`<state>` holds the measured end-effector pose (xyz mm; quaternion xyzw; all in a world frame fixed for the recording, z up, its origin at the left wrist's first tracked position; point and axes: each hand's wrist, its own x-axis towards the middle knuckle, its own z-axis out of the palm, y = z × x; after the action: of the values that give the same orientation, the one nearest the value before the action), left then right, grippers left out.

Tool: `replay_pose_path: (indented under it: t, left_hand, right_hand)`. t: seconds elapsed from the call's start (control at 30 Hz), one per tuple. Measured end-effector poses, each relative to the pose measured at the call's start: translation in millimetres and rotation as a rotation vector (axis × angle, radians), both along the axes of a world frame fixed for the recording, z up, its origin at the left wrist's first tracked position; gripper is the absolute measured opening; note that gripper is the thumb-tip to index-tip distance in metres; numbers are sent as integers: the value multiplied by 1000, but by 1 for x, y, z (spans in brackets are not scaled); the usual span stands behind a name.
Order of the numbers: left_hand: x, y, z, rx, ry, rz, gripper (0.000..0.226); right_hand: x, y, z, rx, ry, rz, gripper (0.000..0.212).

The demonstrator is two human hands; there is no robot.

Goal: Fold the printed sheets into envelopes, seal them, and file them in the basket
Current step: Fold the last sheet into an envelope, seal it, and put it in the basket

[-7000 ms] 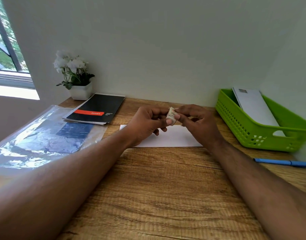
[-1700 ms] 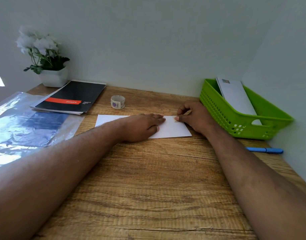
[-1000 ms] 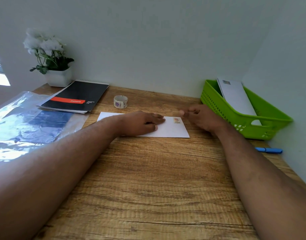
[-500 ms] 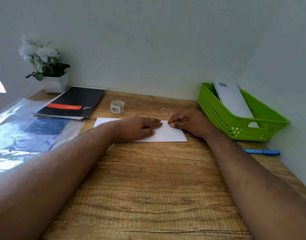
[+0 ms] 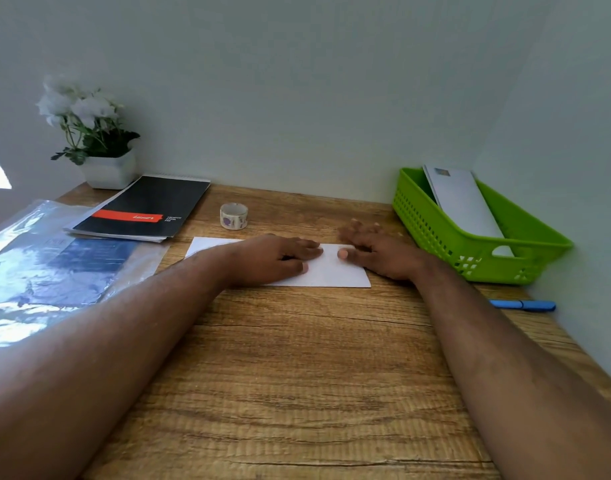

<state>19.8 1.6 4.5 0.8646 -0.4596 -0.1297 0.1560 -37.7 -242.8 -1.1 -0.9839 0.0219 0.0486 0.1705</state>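
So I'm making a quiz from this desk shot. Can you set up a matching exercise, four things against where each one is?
Things:
1. tape roll
2. blue pen
3. white envelope
4. flower pot

Places:
A. far left corner of the desk
B. under both hands
C. near the wall on the right, in front of the green basket
D. just beyond the envelope, right of the black notepad

Pairs: 1-D, 2-C, 3-B, 4-A
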Motion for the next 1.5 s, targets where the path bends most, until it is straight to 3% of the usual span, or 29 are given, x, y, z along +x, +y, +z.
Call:
replay_pose_path:
  t: [0.2,0.43,0.6,0.73,0.8,0.93,1.0,1.27,1.37,1.5]
  left_hand:
    - [-1,-1,-1,-19,18,23,54]
    - [-2,-2,0,12,0,19,55]
    - [0,-2,0,5,0,41,56]
    - [-3,-2,1,9,5,28,55]
    - [-4,-2,1,9,2,21,54]
    - [-4,-2,3,29,-4,11,55]
    - [-4,-3,3,33,-5,9,55]
    - [-3,-2,1,33,-17,9,56]
    - [-2,-2,0,15,-17,17,56]
    - [-2,-2,-2,-11,-15,24,56]
  right_hand:
    - [-3,11,8,10,-116,35,55]
    - [1,8,1,187,-220,-61,43]
    - [4,2,2,317,-164,-54,68]
    - [6,-2,3,264,-87,-60,91]
    - [3,-1,2,324,-121,-48,79]
    - [2,1,1,478,-311,-109,14]
    - [4,0,1,406,-281,-118,11]
    - [7,21,5,166,-373,-232,30]
    - [3,19,6,202,-314,-183,59]
    - [0,22,11,63,-91,-61,97]
